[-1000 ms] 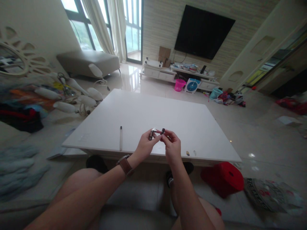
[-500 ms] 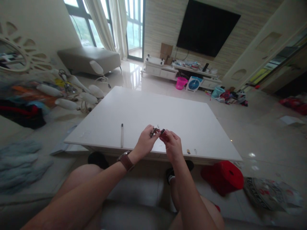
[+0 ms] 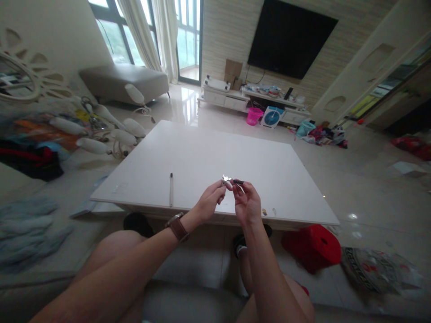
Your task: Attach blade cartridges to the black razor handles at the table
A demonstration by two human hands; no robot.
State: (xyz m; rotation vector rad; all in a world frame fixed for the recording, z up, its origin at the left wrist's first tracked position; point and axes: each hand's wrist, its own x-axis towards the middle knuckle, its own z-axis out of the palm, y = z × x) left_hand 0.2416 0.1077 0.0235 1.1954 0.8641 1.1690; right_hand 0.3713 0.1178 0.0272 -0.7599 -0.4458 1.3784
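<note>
Both my hands meet over the near edge of the white table (image 3: 208, 152). My left hand (image 3: 210, 199), a brown-strapped watch on its wrist, is closed on a small shiny metal piece (image 3: 226, 178) that sticks out past the fingertips. The fingers of my right hand (image 3: 248, 202) pinch a short dark stick-like piece (image 3: 238, 182), its left end at or against the metal piece. Whether the two are joined I cannot tell. A slim grey stick with a black tip (image 3: 171, 190) lies left of my hands. Just right of them are a tiny brown-and-dark bit (image 3: 264, 211) and a small clear bit (image 3: 274, 211).
On the floor by the table's right front corner stands a red stool (image 3: 314, 246), beside a printed plastic bag (image 3: 377, 269). A lamp with several white shades (image 3: 114, 130) is at the left. A pink basket (image 3: 254, 116) and fan (image 3: 272, 117) stand beyond the table.
My right hand has turned and shifted slightly right, so the dark piece now lies nearly level. The metal piece in my left hand has rotated and shows brighter.
</note>
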